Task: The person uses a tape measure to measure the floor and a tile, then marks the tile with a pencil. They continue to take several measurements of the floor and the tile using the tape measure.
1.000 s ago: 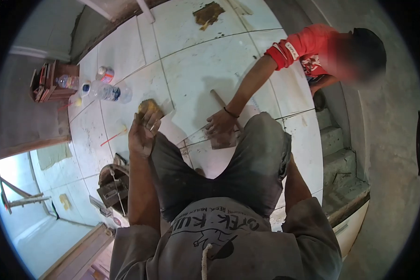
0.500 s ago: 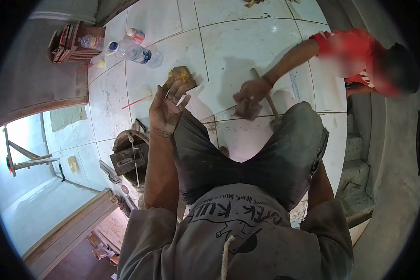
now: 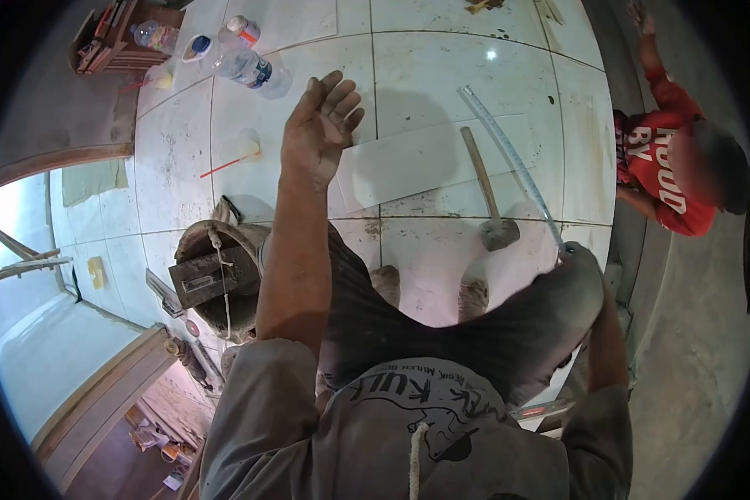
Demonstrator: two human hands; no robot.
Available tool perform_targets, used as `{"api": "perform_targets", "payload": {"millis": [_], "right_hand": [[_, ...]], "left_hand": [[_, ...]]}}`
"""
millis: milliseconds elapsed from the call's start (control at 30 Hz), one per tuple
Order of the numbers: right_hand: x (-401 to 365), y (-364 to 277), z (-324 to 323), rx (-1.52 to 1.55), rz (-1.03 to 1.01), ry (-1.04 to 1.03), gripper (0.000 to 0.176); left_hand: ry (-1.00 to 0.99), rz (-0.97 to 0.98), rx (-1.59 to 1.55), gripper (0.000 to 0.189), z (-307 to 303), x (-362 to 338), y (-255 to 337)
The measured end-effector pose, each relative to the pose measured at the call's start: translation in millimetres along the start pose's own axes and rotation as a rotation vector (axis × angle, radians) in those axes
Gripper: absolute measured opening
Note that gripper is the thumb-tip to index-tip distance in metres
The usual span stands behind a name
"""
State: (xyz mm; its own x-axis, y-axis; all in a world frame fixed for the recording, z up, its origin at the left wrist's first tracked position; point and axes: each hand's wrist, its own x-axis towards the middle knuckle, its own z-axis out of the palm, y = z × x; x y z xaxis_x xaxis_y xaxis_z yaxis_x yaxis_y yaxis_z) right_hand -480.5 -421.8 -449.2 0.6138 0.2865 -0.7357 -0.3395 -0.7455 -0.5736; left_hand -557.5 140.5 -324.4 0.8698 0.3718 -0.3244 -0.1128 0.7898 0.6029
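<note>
My left hand [image 3: 321,133] is raised over the tiled floor, palm up, its fingers stretched and nothing in it. The blade of a tape measure [image 3: 508,148] slants across the tiles to my right knee. My right forearm [image 3: 606,342] runs to the blade's near end, where the hand is mostly hidden by the knee; it seems to hold the tape measure. Between the blade and a cut white tile strip [image 3: 417,162] lies a mallet [image 3: 498,235], its wooden handle pointing away from me.
A bucket [image 3: 193,242] with a trowel [image 3: 204,279] across it stands left of my leg. Plastic bottles [image 3: 246,67] lie farther off, near a cup with a red straw [image 3: 229,161]. A co-worker in a red shirt [image 3: 679,154] is at the right edge.
The co-worker's arm has withdrawn from the floor to the far right, uncovering the mallet. My left hand has moved up and away. More of the tape blade shows, now slanting farther left.
</note>
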Motion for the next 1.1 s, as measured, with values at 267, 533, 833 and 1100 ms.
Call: {"api": "perform_targets", "payload": {"millis": [267, 533, 833, 1100], "right_hand": [[-7, -164, 50, -0.284, 0.056, -0.269, 0.026], [-19, -100, 255, 0.043, 0.251, -0.631, 0.037], [-25, -81, 319, -0.187, 0.29, -0.677, 0.049], [-22, -90, 351, -0.199, 0.294, -0.79, 0.053]], "left_hand": [[0.195, 0.197, 0.161, 0.031, -2, -16, 23], [0.335, 0.255, 0.1, 0.037, -3, -24, 38], [0.304, 0.306, 0.151, 0.035, -6, -52, 50], [0.192, 0.201, 0.202, 0.036, -2, -47, 42]]}}
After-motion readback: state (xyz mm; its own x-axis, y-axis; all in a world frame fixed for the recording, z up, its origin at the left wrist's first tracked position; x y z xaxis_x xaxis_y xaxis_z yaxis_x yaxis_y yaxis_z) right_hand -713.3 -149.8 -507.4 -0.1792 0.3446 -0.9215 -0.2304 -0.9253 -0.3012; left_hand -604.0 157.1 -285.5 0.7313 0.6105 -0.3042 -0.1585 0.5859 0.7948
